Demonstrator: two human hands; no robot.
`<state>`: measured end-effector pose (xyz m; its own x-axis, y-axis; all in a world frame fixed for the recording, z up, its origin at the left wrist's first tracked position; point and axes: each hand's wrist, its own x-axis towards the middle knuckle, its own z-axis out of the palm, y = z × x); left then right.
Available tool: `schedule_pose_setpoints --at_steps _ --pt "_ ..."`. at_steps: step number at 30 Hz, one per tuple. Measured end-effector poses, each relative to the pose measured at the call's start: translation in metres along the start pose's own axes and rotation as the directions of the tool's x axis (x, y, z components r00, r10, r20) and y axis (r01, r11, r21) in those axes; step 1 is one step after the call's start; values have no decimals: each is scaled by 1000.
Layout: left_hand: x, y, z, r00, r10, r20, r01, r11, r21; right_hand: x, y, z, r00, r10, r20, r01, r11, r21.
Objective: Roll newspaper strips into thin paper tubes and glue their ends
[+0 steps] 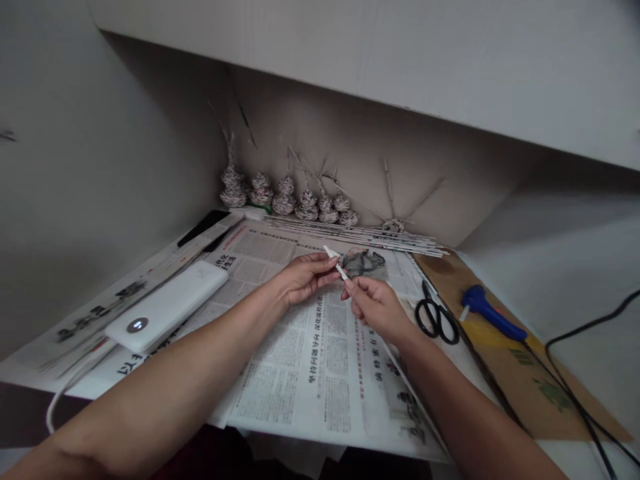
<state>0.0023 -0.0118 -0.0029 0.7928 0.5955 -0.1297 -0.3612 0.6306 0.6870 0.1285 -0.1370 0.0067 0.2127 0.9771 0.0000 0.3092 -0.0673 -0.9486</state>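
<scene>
A thin rolled paper tube (342, 271) slants between my two hands above the newspaper. My left hand (311, 276) pinches it near its far, pointed end with thumb and fingers. Lower down, my right hand (373, 301) grips the same tube, fingers curled in. A long pale strip (407, 380) shows below the right hand and runs along the forearm to the front edge; whether it is part of the tube I cannot tell. Just beyond the hands, a dark grey crumpled-looking patch (367, 263) lies on the paper.
Newspaper (280, 373) covers the table. Several woven paper gourds (284, 195) line the back wall, with a bundle of paper sticks (370, 237) before them. A white power bank (167, 307) lies left. Black-handled scissors (437, 320) and a corded blue glue gun (493, 315) on cardboard (560, 390) lie right.
</scene>
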Motion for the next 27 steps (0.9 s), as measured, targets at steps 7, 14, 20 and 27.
schedule_pose_setpoints --at_steps 7,14,20,27 --pt "-3 2 1 1000 -4 27 4 1000 -13 1 -3 0 957 99 271 -219 860 460" --pt "-1 3 -1 1000 12 -2 -12 1000 17 -1 -2 2 992 93 87 -107 978 178" --pt "0 4 -3 1000 14 -9 -13 999 44 -1 2 1 1000 24 2 -23 997 -76" --pt "-2 6 -1 1000 11 -14 -10 999 43 -2 -1 6 986 92 137 -123 963 238"
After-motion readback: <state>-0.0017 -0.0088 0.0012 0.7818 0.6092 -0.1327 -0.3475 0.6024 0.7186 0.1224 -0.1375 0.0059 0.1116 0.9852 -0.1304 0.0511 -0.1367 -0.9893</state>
